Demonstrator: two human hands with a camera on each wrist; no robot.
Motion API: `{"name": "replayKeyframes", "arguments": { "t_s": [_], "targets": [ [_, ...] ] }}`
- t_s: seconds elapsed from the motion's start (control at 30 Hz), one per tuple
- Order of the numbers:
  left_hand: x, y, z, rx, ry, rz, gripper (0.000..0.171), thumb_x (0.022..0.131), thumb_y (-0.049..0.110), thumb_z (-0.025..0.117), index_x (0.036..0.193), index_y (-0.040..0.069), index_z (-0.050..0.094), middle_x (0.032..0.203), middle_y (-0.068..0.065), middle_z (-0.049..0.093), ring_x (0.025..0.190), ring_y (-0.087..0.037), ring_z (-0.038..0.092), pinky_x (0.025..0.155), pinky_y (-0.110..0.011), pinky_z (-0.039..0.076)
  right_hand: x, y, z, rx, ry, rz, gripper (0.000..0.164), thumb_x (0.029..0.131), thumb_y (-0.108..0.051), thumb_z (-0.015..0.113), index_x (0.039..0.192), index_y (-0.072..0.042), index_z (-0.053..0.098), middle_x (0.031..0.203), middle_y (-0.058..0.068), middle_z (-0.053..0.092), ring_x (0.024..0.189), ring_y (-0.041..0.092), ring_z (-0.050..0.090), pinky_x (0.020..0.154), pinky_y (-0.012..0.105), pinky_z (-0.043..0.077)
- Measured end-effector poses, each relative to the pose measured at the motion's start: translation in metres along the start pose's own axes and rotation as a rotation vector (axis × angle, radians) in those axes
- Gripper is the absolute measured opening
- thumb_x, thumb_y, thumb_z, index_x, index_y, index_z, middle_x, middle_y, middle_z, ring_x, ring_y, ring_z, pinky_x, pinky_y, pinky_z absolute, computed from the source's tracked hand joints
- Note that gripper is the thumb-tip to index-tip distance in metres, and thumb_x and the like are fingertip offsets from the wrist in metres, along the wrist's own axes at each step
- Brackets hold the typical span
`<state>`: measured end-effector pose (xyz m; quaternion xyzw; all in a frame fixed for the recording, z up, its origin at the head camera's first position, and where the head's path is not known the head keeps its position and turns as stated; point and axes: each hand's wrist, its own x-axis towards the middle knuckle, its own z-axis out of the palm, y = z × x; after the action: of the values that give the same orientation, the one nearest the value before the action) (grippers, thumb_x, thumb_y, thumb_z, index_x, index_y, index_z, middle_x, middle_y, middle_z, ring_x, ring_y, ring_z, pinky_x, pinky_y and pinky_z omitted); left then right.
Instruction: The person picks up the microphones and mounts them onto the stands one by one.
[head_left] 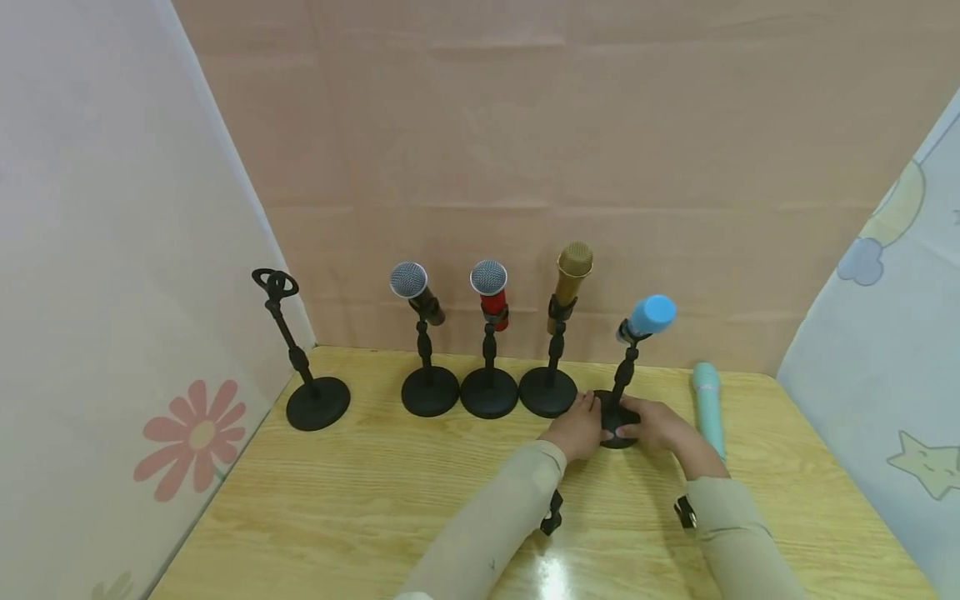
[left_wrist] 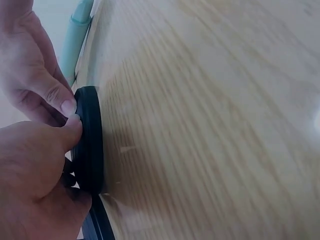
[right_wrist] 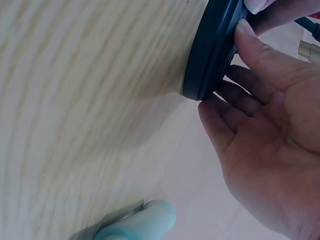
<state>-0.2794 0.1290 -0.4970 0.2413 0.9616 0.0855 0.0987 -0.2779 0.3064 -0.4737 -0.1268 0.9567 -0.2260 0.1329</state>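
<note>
A black microphone stand (head_left: 623, 377) holding a blue microphone (head_left: 651, 315) stands at the right end of a row, its head tilted to the right. My left hand (head_left: 577, 429) grips the left side of its round base (left_wrist: 92, 145), thumb on the upper face. From the other side, my right hand (head_left: 662, 427) holds the same base, with its thumb on top and fingers curled around the rim in the right wrist view. The two thumbs come close together over the base. A mint-green microphone (head_left: 707, 408) lies on the table just right of my right hand.
Left of the held stand, three more stands carry a gold microphone (head_left: 575, 265), a red microphone (head_left: 491, 287) and a black microphone (head_left: 414, 285). A stand without a microphone (head_left: 318, 403) is at far left. Walls bound the wooden table (head_left: 360, 500) at back and sides.
</note>
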Motion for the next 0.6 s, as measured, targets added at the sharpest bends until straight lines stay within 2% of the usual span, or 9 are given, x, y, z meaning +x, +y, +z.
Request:
{"name": "replayKeyframes", "arguments": {
  "t_s": [0.23, 0.37, 0.6],
  "targets": [
    [0.001, 0.008, 0.002, 0.004, 0.041, -0.023, 0.065, 0.105, 0.046, 0.045, 0.158, 0.01, 0.035, 0.166, -0.004, 0.027, 0.154, -0.018, 0.021, 0.113, -0.021, 0.037, 0.004, 0.004, -0.003, -0.008, -0.01, 0.029, 0.069, 0.097, -0.018, 0.069, 0.148, 0.014, 0.037, 0.148, 0.039, 0.038, 0.136, 0.059, 0.036, 0.108, 0.067, 0.036],
    [0.002, 0.01, 0.003, 0.022, 0.053, -0.026, 0.065, 0.105, 0.045, 0.045, 0.158, 0.009, 0.035, 0.166, -0.005, 0.027, 0.154, -0.018, 0.021, 0.113, -0.02, 0.036, 0.007, 0.009, -0.003, 0.007, -0.008, 0.023, 0.068, 0.098, -0.017, 0.068, 0.149, 0.015, 0.035, 0.15, 0.039, 0.036, 0.136, 0.059, 0.035, 0.109, 0.067, 0.034],
    [0.009, 0.01, 0.004, -0.01, 0.052, -0.067, 0.066, 0.104, 0.045, 0.047, 0.158, 0.01, 0.035, 0.166, -0.005, 0.025, 0.155, -0.017, 0.02, 0.112, -0.021, 0.038, 0.012, 0.01, -0.006, 0.004, 0.0, -0.007, 0.066, 0.099, -0.015, 0.066, 0.147, 0.017, 0.036, 0.151, 0.039, 0.034, 0.137, 0.059, 0.034, 0.11, 0.066, 0.033]
  ]
}}
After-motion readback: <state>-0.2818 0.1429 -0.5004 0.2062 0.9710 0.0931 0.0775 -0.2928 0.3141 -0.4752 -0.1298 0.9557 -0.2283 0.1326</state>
